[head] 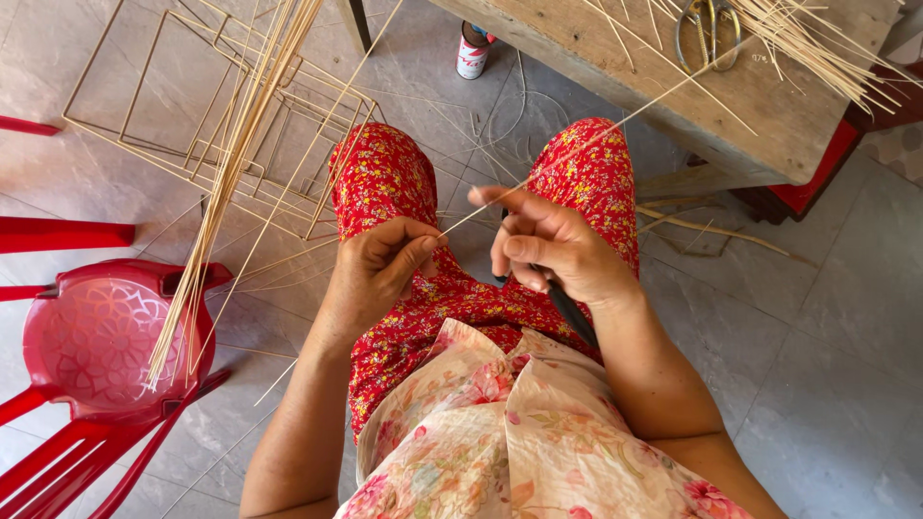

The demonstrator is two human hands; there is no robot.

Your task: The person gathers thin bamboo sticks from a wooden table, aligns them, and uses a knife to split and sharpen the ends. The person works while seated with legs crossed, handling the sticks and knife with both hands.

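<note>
Breakage is my worry: my left hand pinches one end of the thin cane strip over my lap, my right hand closes on the dark-handled knife, and a slipped blade could snap it.

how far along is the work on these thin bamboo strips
Done, it seems: a bundle of strips leans on the red plastic chair, and wire frames lie on the floor. In hand: the left hand pinches one strip while the right hand holds a dark-handled tool to it. Left, probably: the loose strips beside scissors on the wooden bench.
</note>
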